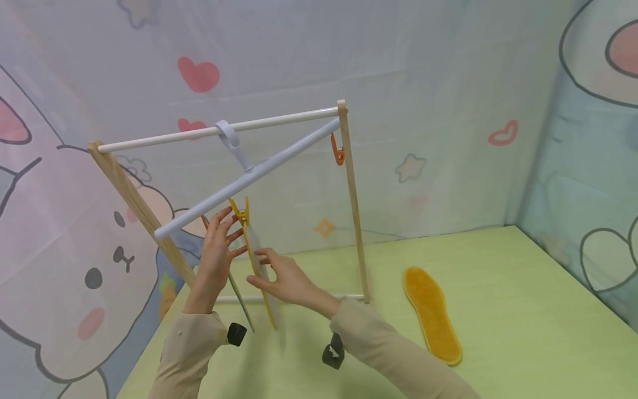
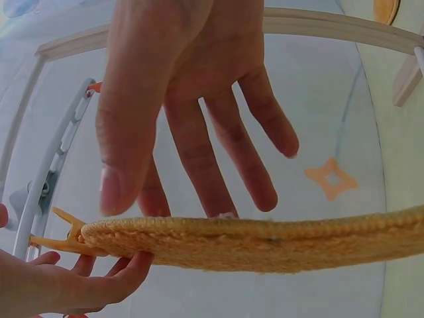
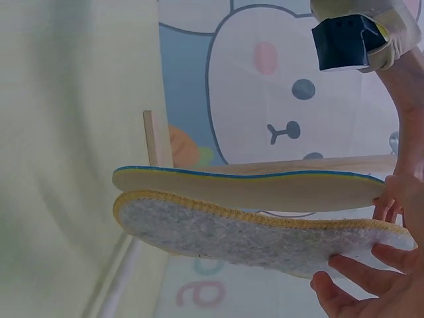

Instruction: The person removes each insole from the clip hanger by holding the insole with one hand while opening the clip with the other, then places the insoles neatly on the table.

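A yellow clip just below the white hanger bar grips the top of a hanging insole. This insole has fluffy yellow pile on one face and grey felt on the other. My left hand is on the pile side, its spread fingers touching the insole near the clip. On the felt side is my right hand, with extended fingers resting against the insole and the thumb apart from the fingers. A second insole, blue-edged, hangs just left of the first.
The hanger hooks onto a wood-and-white-rod rack. An orange clip hangs at its right end. Right of the rack, an orange-yellow insole lies on the green table. A printed cloth stands behind.
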The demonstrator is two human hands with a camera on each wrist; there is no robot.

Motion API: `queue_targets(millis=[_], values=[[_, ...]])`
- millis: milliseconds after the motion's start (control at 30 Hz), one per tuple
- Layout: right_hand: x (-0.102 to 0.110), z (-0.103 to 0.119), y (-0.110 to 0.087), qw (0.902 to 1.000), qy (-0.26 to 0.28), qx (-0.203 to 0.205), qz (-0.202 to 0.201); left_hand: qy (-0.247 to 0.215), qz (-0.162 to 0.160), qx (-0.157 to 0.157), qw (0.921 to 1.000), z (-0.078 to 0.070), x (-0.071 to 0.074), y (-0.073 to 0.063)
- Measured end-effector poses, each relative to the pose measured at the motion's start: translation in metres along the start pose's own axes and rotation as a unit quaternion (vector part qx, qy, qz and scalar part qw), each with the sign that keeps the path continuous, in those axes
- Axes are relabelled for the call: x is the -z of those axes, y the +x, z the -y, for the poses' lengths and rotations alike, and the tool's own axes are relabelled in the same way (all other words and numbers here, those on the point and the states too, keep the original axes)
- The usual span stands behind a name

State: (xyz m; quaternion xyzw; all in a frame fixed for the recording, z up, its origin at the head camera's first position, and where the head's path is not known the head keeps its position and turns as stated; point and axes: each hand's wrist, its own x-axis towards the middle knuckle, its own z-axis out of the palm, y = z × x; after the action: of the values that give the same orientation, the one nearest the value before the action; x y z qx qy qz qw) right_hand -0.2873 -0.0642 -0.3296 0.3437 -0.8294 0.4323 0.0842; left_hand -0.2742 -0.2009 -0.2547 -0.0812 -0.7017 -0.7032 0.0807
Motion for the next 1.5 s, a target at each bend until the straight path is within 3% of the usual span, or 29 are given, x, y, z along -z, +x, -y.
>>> queue_targets(millis=[667, 1500], values=[[-0.002, 0.000, 0.007, 0.9980, -0.048, -0.016, -0.037, -0.004, 0.003, 0.004, 1.0000, 0.000, 0.000, -0.001], [-0.018, -0.024, 0.003, 0.9973, -0.048, -0.035, -0.043, 0.023, 0.003, 0.001, 0.9997, -0.003, 0.001, 0.000]])
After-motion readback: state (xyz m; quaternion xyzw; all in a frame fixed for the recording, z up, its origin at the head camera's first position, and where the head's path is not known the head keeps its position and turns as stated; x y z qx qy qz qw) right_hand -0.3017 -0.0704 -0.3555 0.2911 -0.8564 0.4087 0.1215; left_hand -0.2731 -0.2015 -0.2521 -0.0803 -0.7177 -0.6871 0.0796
